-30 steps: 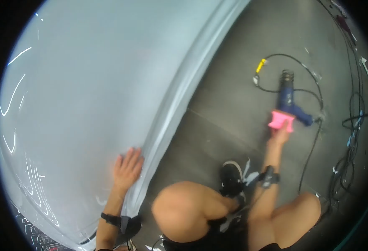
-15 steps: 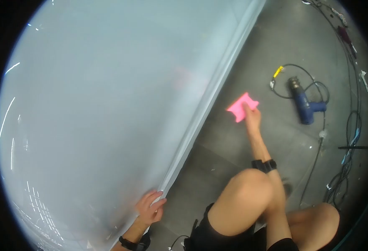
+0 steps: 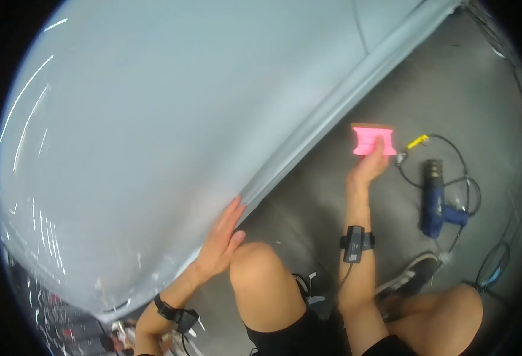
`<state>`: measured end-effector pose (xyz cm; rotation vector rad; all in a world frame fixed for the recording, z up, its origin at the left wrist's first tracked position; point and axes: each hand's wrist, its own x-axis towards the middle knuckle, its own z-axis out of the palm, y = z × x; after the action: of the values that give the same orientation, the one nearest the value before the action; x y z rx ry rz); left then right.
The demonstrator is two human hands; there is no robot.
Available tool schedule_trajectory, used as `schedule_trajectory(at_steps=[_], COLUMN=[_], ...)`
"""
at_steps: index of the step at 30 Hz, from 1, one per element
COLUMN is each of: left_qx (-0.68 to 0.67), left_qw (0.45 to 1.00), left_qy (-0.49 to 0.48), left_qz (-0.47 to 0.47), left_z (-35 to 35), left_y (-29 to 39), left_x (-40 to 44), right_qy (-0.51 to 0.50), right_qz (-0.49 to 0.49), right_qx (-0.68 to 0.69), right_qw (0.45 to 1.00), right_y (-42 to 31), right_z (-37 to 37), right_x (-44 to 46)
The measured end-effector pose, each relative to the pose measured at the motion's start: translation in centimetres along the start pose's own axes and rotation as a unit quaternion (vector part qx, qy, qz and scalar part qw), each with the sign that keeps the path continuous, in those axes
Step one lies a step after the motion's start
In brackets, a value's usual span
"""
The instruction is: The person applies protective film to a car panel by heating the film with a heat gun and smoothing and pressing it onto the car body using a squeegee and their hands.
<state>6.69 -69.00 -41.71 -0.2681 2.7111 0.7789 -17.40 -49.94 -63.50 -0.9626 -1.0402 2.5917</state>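
Note:
A large glossy pale grey-blue panel point(image 3: 154, 130) fills the left and upper part of the view, its folded edge point(image 3: 326, 127) running diagonally up to the right. My left hand point(image 3: 218, 240) rests near this edge, fingers stretched out and holding nothing. To the right of the edge, over the floor, my right hand point(image 3: 371, 166) grips a pink squeegee point(image 3: 366, 141), thumb on its face and its brown strip pointing up. Right of that hand, a blue heat gun point(image 3: 433, 204) lies on the floor, nozzle upward in the view.
A black cable point(image 3: 466, 172) with a yellow tag point(image 3: 417, 142) loops around the heat gun. More cables point(image 3: 491, 270) lie at the far right. My knees and a shoe point(image 3: 415, 274) are at the bottom. Cluttered items point(image 3: 77, 326) show at the lower left.
The squeegee has turned so its strip points up, still in my right hand. My left hand has shifted up along the edge. The view has turned, tilting the panel edge more to the right.

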Motion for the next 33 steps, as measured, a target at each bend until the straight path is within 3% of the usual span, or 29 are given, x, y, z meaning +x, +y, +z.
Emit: schedule_trajectory(at_steps=[5,8,11,16,21,23,29,33], left_qx=[0.119,0.116,0.122,0.143,0.009,0.017,0.069,-0.018], left_qw=[0.993,0.988,0.983,0.976,0.957,0.959,0.959,0.959], left_qy=[-0.001,0.016,0.016,0.002,0.045,0.058,0.083,0.091], left_qz=[-0.006,-0.098,-0.138,-0.166,-0.285,-0.278,-0.262,-0.267], left_z=[2.2,4.3,4.3,3.2,3.9,4.7,5.6,6.2], left_y=[3.7,4.6,5.2,5.1,5.9,5.1,4.3,4.0], left_x=[0.7,1.7,0.9,0.5,2.5,3.0,4.3,5.3], right_qy=[0.015,0.049,0.081,0.046,0.07,0.067,0.071,0.052], right_qz=[0.073,0.117,0.167,0.202,0.223,0.167,0.21,0.202], right_qx=[-0.009,-0.017,-0.017,-0.012,-0.03,0.005,0.013,0.101], right_qw=[0.997,0.992,0.983,0.978,0.972,0.984,0.975,0.973], right_y=[4.1,5.1,5.6,6.4,5.9,7.2,4.7,4.1], right_z=[-0.1,-1.2,-1.7,-2.5,-1.8,-2.1,-0.7,0.1], right_x=[0.1,-0.8,-2.9,-4.4,-4.3,-3.6,-2.8,-2.0])
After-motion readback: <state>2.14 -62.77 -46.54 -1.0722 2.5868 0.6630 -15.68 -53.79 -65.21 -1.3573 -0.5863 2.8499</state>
